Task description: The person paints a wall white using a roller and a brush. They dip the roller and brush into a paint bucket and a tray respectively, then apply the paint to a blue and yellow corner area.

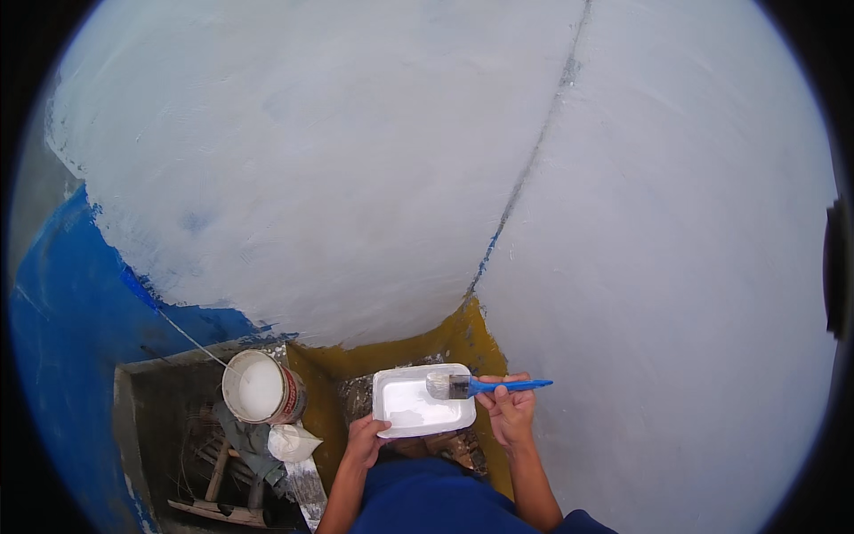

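My left hand (365, 438) grips the lower left edge of a white plastic tub (425, 428), its thumb over the rim. White paint (408, 404) lies in the tub's bottom. My right hand (509, 412) holds a paintbrush (511, 386) by its blue handle, at the tub's right side. The brush points left, and its white-coated bristles are over the tub; whether they touch it, I cannot tell. Ahead rise two white-painted wall faces (347, 167) that meet at a dark, uncoated corner line. Below them runs a yellow-brown painted band (400, 344).
At lower left a bucket of white liquid (261, 388) holds a thin rod, beside a white bag (292, 443) on a paint-spotted board (306, 490). Left of these is a recess with wooden pieces (219, 470) and a grey cloth. A blue wall (67, 314) fills the far left.
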`<state>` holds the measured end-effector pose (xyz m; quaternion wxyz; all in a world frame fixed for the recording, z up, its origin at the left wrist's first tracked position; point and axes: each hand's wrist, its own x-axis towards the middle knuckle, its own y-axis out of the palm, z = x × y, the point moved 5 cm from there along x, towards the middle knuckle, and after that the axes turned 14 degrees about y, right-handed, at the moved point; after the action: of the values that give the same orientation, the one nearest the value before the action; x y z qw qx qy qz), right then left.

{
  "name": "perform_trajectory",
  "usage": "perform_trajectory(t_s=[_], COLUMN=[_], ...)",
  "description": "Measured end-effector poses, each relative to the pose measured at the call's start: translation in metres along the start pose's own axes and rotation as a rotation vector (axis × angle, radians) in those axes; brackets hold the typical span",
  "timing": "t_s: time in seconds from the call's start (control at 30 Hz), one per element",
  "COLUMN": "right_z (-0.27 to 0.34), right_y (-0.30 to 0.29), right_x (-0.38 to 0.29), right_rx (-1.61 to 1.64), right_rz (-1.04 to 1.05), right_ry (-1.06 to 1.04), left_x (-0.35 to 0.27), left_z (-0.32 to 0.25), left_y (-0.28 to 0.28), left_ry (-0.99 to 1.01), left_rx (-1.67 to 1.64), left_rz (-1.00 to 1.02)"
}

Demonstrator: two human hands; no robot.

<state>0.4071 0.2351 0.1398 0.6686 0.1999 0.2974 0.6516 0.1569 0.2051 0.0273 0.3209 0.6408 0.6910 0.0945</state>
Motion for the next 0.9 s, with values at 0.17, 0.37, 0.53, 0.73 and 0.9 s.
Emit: perform_trajectory(t_s=[0.17,0.37,0.53,0.73,0.9], right_z=[0.000,-0.012,-0.040,-0.059,-0.062], right_y=[-0.008,-0.041,-0.069,-0.066,-0.062], right_x=[-0.002,-0.004,-0.008,-0.015,-0.018], right_rx=[-0.192,0.007,0.235,0.502,0.496], right_rz=[-0.057,-0.301,-0.381,-0.272,-0.212], right_ry=[-0.002,0.115,0.295,0.520,0.521], left_x=[-0.003,-0.008,-0.009,-0.010,-0.010], left_z=[-0.003,-0.005,-0.007,-0.003,-0.006], left_y=[-0.002,-0.005,-0.004,-0.009,-0.006], left_ry=[0.030,0.062,0.069,0.033,0.042], left_rx=[-0.009,-0.057,-0.051,-0.018,-0.054], left_rz=[-0.012,-0.040,-0.031,-0.038,-0.045])
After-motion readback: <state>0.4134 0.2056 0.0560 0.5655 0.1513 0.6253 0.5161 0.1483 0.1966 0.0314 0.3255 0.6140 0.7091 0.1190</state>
